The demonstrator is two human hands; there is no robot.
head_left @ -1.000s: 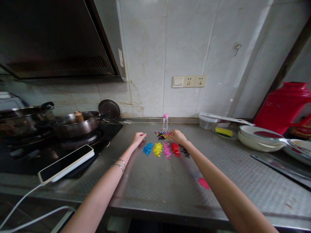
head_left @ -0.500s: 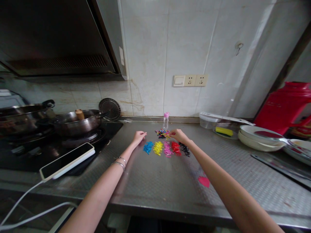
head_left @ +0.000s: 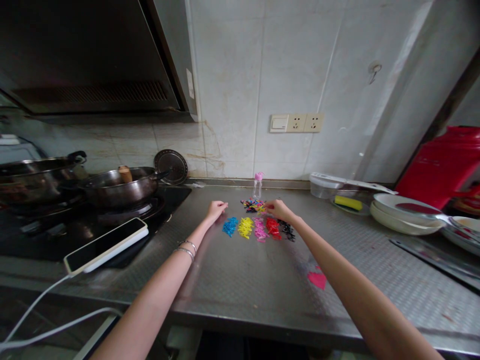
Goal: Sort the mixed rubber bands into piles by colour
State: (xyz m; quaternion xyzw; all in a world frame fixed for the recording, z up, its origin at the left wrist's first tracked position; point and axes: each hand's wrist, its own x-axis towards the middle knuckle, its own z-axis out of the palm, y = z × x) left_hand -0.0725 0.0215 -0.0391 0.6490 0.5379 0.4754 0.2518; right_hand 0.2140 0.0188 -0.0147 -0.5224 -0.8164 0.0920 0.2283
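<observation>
A mixed heap of small, thin coloured pieces, perhaps rubber bands (head_left: pixel 252 204), lies towards the back of the steel counter. My right hand (head_left: pixel 278 209) is at the heap's right edge, thumb and fingers pinched together; what they hold, if anything, is too small to name. In front run separate piles: blue (head_left: pixel 229 227), yellow (head_left: pixel 246 228), pink (head_left: pixel 260 230), red (head_left: pixel 273 228) and black (head_left: pixel 287 230), the last partly behind my right wrist. My left hand (head_left: pixel 216 210) rests just behind and left of the blue pile, its fingers closed, their contents not visible.
Behind the heap stands a small clear bottle with a pink top (head_left: pixel 258 186). On the left are a phone (head_left: pixel 107 245) with a white cable and a pan (head_left: pixel 120 189) on the stove. Bowls (head_left: pixel 405 220), a yellow sponge (head_left: pixel 348 203) and a red flask (head_left: pixel 438 167) occupy the right.
The view has shifted slightly. Both hands stay nearly where they were, the left beside the blue pile and the right pinching at the mixed heap. The piles look the same.
</observation>
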